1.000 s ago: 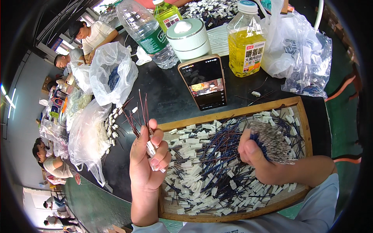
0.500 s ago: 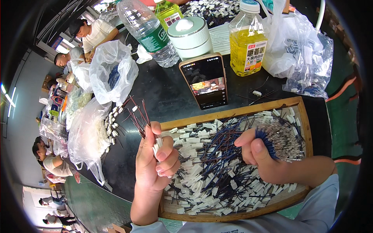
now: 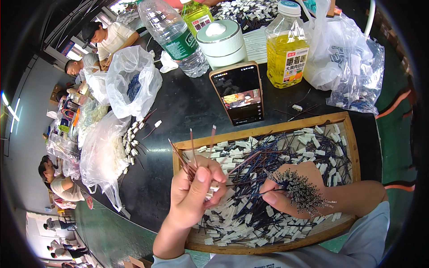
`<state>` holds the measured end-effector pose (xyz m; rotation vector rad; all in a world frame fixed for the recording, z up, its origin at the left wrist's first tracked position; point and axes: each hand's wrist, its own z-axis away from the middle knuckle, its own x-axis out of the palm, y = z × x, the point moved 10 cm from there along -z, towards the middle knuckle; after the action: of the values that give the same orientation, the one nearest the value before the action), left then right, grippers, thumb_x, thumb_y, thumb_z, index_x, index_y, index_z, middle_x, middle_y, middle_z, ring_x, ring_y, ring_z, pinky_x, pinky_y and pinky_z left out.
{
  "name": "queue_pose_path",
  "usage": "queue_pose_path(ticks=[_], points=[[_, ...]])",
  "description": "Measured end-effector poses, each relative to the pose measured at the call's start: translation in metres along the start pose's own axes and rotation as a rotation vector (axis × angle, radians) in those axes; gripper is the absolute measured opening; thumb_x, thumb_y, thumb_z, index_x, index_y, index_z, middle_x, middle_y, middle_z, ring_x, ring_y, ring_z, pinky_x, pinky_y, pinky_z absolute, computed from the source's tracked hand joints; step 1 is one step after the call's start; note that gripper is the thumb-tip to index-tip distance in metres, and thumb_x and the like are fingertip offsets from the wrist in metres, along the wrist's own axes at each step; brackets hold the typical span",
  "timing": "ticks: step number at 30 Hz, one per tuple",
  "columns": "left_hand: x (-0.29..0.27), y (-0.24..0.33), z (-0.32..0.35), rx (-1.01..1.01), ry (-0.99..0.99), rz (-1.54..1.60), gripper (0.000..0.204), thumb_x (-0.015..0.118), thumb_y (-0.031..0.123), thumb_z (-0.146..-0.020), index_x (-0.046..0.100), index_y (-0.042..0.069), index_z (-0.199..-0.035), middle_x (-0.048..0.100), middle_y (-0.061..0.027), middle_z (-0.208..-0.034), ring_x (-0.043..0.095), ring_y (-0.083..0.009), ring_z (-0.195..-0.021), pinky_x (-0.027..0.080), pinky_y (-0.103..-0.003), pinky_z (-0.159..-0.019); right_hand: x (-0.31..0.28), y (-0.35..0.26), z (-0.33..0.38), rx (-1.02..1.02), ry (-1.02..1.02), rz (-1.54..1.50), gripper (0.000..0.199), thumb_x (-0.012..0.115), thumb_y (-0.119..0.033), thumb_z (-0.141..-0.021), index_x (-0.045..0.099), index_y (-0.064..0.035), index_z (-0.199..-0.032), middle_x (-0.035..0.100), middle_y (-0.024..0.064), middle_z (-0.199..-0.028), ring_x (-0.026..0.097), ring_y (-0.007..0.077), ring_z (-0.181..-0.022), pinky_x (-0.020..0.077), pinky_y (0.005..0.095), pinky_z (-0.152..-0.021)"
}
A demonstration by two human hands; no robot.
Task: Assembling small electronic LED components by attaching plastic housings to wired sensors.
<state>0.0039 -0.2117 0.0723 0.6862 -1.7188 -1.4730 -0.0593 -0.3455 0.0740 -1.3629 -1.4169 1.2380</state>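
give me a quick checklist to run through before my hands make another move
1. Left hand has a grip on its white plugs: ok, fingers curled round them, brown wires sticking up.
2. Right hand has its wire bundle: ok, held over the tray, metal tips showing.
3. Every loose plug inside the tray: not ok, some plugs lie on the table beside a plastic bag.
4. Yellow drink bottle safe: ok, upright, cap on, outside the tray.
5. Phone out of the tray: ok, propped up beyond its far edge.
6. Number of wires in the bundle: cannot tell, too dense.
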Motion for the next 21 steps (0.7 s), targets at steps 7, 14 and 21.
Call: queue_pose_path(ticks=[7, 14, 21], points=[[0.018, 0.012, 0.006, 0.071, -0.07, -0.164, 0.033, 0.04, 0.025, -0.097, 0.054, -0.005, -0.101, 0.057, -0.006, -0.077, 0.042, -0.0059, -0.058, 0.038, -0.021, -0.054, -0.002, -0.015, -0.002, -0.13, 0.018, 0.099, 0.011, 0.072, -0.013, -0.073, 0.063, -0.0088, -0.077, 0.062, -0.0001, -0.064, 0.056, 0.0097, -0.046, 0.0422, 0.0218, -0.042], [0.024, 0.013, 0.013, 0.096, -0.093, -0.252, 0.032, 0.043, 0.022, -0.096, 0.056, -0.007, -0.103, 0.058, -0.0045, -0.073, 0.046, -0.0062, -0.059, 0.041, -0.021, -0.055, -0.003, -0.018, 0.0, -0.234, 0.049, 0.081, 0.012, 0.073, -0.008, -0.071, 0.062, -0.0064, -0.077, 0.065, 0.003, -0.068, 0.062, 0.0127, -0.052, 0.0461, 0.0227, -0.046], [0.03, 0.019, 0.01, 0.232, -0.103, -0.496, 0.025, 0.047, 0.018, -0.094, 0.062, -0.001, -0.099, 0.058, -0.0037, -0.062, 0.051, -0.0088, -0.05, 0.044, -0.022, -0.05, -0.008, -0.018, 0.002, -0.25, 0.063, 0.094, 0.014, 0.073, -0.007, -0.069, 0.062, -0.0034, -0.077, 0.066, 0.0069, -0.072, 0.065, 0.015, -0.059, 0.0505, 0.0226, -0.052]])
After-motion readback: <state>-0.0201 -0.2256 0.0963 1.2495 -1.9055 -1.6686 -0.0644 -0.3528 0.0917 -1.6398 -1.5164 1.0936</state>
